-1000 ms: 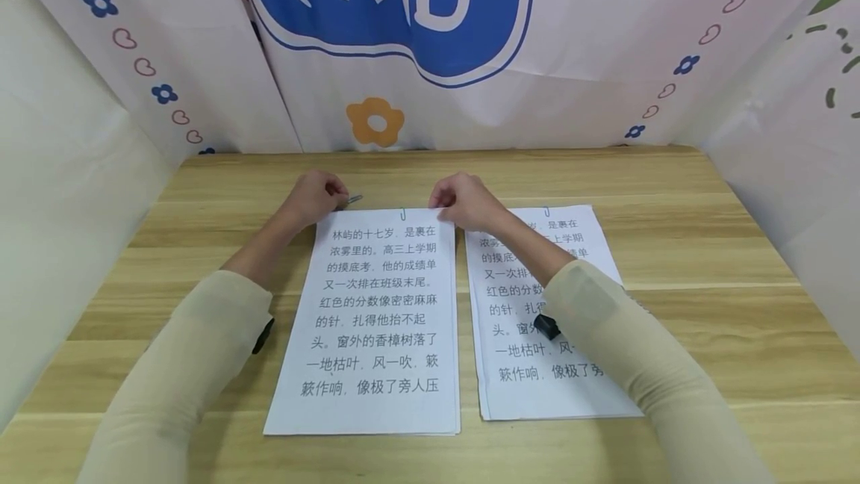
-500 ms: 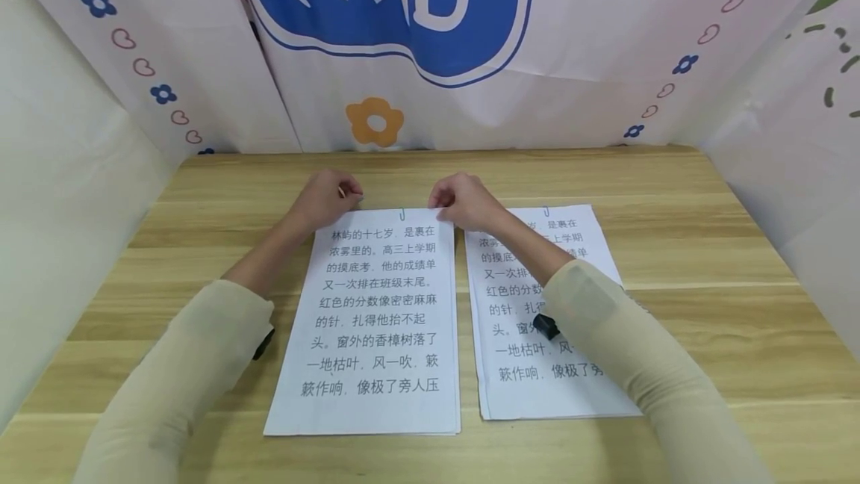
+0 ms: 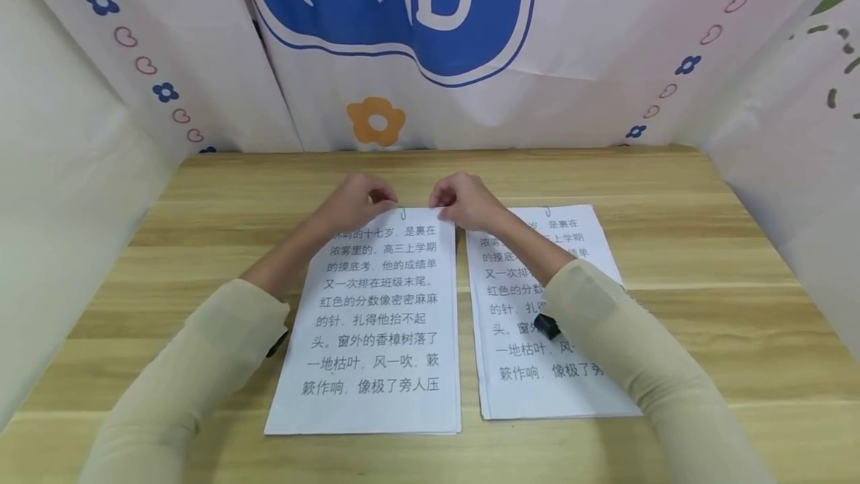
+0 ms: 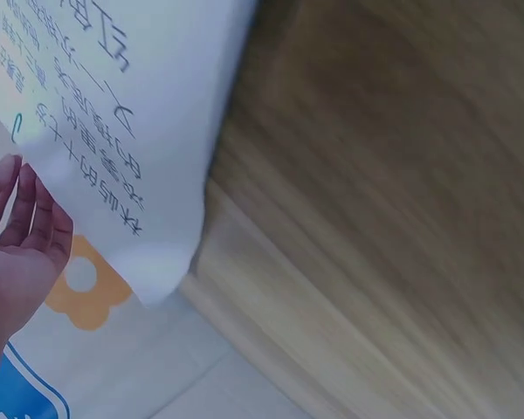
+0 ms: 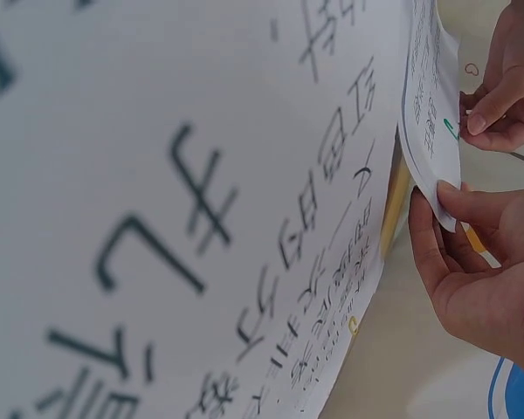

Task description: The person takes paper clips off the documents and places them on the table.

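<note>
A stack of printed sheets lies on the left, a paper clip on its top edge. My left hand is at that edge, thumb and fingertips pinched together just left of the clip. They seem to hold another small thin paper clip, hidden between the fingers. In the right wrist view my right hand pinches the stack's top right corner, thumb on the front and fingers behind. The left hand shows beyond it, close to the green clip.
A second printed stack lies to the right, partly under the right forearm, with its own paper clip at the top. Both stacks are on a wooden table. A printed white backdrop rises behind the table's far edge.
My left hand has moved right along the top edge toward the clip. The small thin piece seen at its fingertips is now out of sight. The right hand has stayed at the corner.
</note>
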The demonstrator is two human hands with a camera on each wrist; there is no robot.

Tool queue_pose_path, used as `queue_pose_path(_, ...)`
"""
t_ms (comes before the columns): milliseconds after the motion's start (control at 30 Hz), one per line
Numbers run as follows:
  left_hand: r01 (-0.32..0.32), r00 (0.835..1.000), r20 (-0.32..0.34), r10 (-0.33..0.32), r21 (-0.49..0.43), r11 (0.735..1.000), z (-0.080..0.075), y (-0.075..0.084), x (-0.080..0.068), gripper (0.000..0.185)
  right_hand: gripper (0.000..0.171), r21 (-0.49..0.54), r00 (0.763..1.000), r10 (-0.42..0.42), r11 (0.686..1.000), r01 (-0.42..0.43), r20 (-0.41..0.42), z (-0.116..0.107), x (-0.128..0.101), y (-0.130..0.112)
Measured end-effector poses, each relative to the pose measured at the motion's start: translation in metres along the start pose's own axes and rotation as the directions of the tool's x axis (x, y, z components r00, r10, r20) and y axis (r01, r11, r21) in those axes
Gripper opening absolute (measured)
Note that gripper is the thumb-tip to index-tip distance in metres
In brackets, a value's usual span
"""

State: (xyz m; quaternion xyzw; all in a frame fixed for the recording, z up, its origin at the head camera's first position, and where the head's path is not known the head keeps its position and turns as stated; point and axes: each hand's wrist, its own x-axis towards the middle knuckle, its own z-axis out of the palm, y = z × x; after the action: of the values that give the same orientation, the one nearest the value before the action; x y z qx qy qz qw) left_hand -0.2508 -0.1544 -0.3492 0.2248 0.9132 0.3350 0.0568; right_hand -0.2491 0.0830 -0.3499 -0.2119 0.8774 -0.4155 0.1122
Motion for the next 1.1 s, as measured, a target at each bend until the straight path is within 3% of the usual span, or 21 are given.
queue_pose_path(200,-0.012,1.000,0.026,0.013,-0.018,1.000,0.0060,0.0094,0.0066,0.012,0.015,-0.003,1.000,0.003,1.000,-0.003,-0.011,-0.0028,-0.0027,0.0024)
queue_pose_path(1100,0.015,0.999,0.051,-0.016,0.008,1.000,0.0090,0.0102,0.0088,0.013,0.016,-0.001,1.000,-0.007,1.000,0.007,0.002,0.0002,0.0008,0.0006)
